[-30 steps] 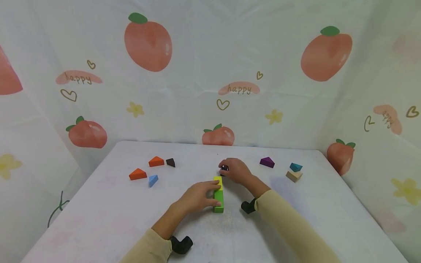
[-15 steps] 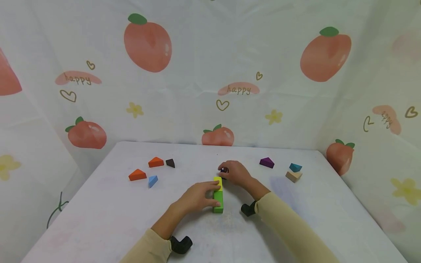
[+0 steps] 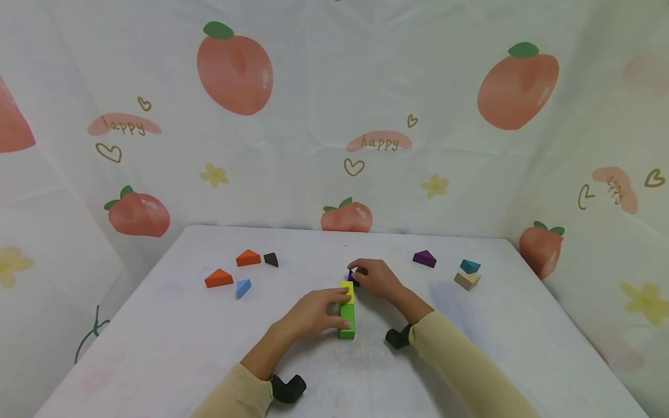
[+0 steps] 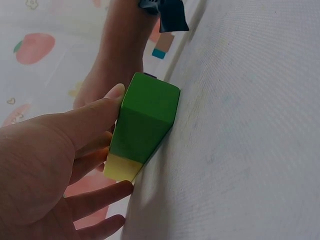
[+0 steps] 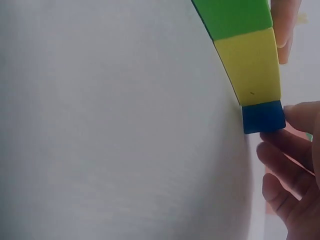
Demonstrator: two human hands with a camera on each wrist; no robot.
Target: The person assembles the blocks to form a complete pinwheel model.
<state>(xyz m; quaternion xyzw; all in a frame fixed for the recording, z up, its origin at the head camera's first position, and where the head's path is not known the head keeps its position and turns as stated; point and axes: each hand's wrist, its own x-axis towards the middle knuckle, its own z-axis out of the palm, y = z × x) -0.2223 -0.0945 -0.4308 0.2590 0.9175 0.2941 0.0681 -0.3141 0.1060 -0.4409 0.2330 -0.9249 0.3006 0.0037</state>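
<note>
A green block (image 3: 347,319) and a yellow block (image 3: 346,288) lie end to end in a row at the middle of the table. My left hand (image 3: 312,313) rests its thumb on the green block and a fingertip on the yellow one, fingers fairly straight. At the far end of the row, a small blue block (image 5: 263,117) sits right against the yellow block. My right hand (image 3: 377,277) pinches it between thumb and index finger, the other fingers loosely bent below in the right wrist view. In the head view, the fingers partly cover the blue block.
Two orange triangular blocks (image 3: 219,278), a dark block (image 3: 270,259) and a light blue triangle (image 3: 243,288) lie at the left. Toward the right are a purple block (image 3: 424,259), a teal block (image 3: 470,266) and a wooden-coloured block (image 3: 467,281). A printed curtain (image 3: 292,145) hangs behind.
My right hand has come slightly nearer with the blue block, bringing it up to the yellow block's far end. The left hand and the green and yellow blocks have stayed put.
</note>
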